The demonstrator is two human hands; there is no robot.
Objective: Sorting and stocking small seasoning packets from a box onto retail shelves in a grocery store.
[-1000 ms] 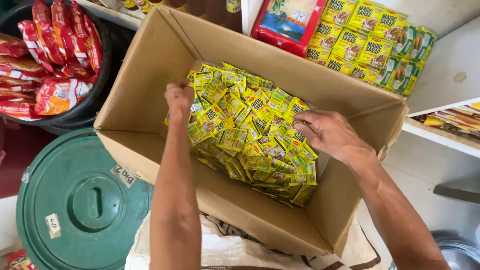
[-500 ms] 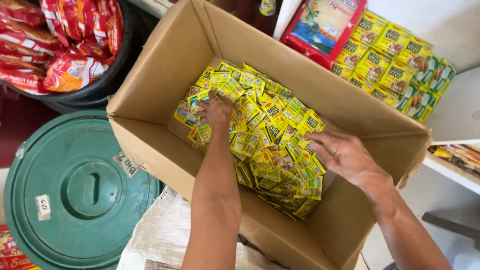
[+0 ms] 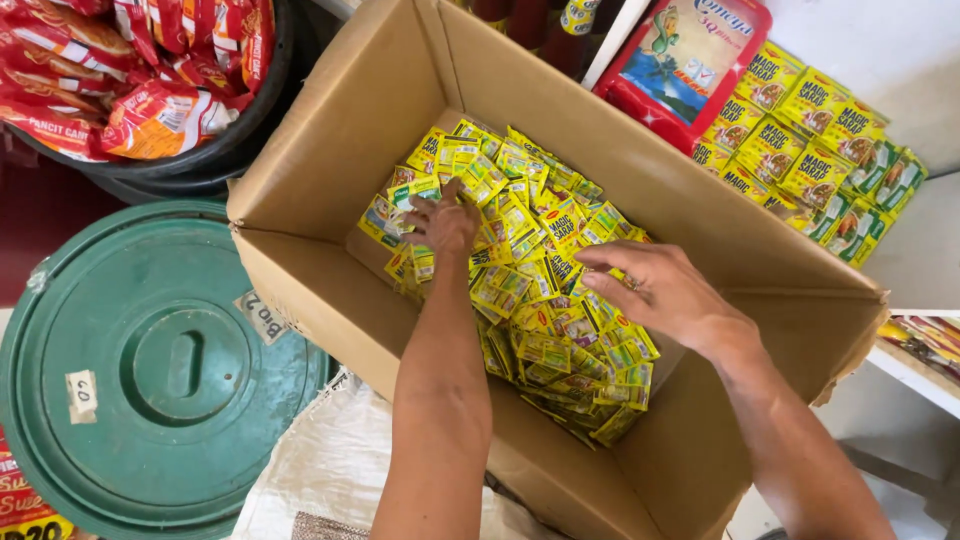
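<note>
One open cardboard box (image 3: 330, 150), flaps up, tilted in view, holding a loose heap of small yellow sachets (image 3: 530, 290); too many to count, piled across the box floor from the far left corner toward the near right wall, some bare cardboard floor visible at left. Left hand (image 3: 441, 222) down inside the box on the far left part of the heap, fingers (image 3: 418, 212) spread and pressed onto sachets, curled slightly; cannot tell whether any sachet is actually pinched. Right hand (image 3: 655, 290) inside the box over the right part of the heap, palm down, fingers (image 3: 600, 256) extended and relaxed, touching the top sachets, nothing grasped visibly. Two hands well apart, heap between. Left of box: one round green lid (image 3: 150, 380) with centre handle and two paper labels stuck on top, just beside the box's near left wall. Above that, one dark round tub (image 3: 235, 140) full of red-orange noodle packs (image 3: 140, 110), count unclear, many overlapping. Behind box, upper right: one red-framed flat pack (image 3: 690, 60) leaning upright, and beside it a hanging block of yellow sachet strips (image 3: 800, 130), some green-edged, roughly a dozen faces visible. Bottle bottoms (image 3: 575, 20) at top edge, about three. White shelf (image 3: 915, 365) at right with more packets, partly cut off. White woven sack (image 3: 330, 460) under the box's near edge.
</note>
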